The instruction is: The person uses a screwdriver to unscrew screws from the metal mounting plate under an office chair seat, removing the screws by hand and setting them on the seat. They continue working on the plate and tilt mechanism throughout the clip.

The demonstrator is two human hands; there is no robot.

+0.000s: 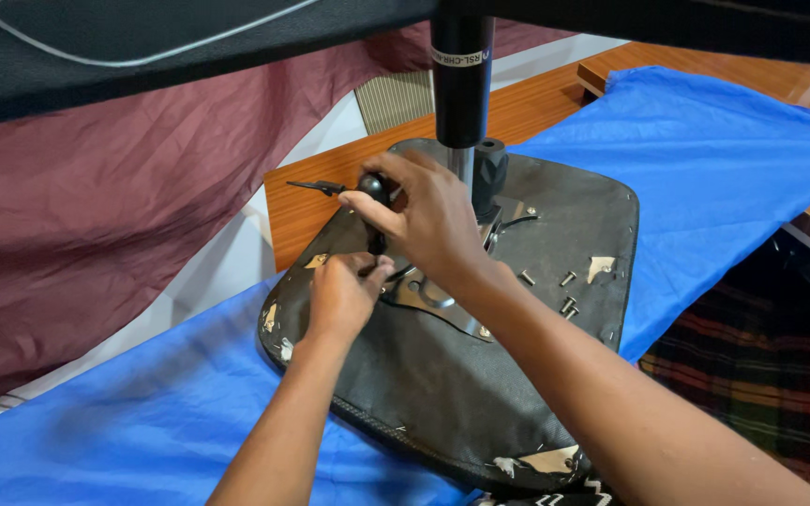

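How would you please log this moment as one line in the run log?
left hand: on metal plate | right hand: closed on black-handled tool | seat underside: on blue cloth | loose bolts: on seat

The seat underside (461, 394) beneath both hands is black, with pale tan patches where the cover is torn; the metal plate (433, 300) just under the grip is shiny silver; the gas cylinder (461, 84) above the grip is black; the cloth (724, 150) around is bright blue; the fabric (77, 215) left of the grip is maroon; the blanket (761, 375) far right is dark plaid with red and green stripes.
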